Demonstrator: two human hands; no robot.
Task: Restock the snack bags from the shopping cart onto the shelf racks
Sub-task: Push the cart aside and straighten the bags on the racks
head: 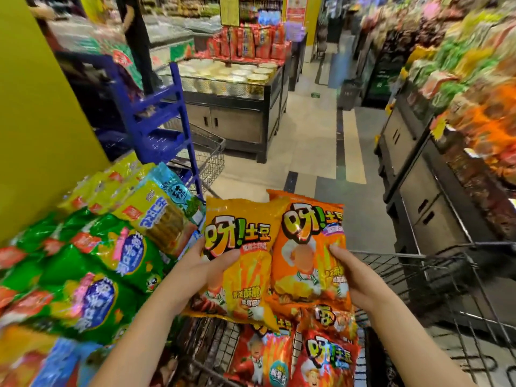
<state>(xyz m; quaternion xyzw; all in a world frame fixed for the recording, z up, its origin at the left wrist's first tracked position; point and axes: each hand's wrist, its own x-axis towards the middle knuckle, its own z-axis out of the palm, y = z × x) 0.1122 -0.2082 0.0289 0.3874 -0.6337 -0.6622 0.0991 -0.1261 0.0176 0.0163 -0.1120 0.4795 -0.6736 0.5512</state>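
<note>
yellow bag (240,263), orange bag (308,255), red bags (324,358), green bags (92,275).

Two snack bags are held upright, side by side with their edges meeting, above the shopping cart (405,272). The yellow snack bag (240,261) is gripped at its left edge by the left hand (206,272), and the orange snack bag (307,247) at its right edge by the right hand (354,277). Both are puffed, glossy and printed with large cartoon lettering and a chef figure. Below them, red snack bags (262,356) of the same design stand in the wire cart. At the cart's left edge, the shelf rack is packed with green snack bags (92,297) lying tilted.
</note>
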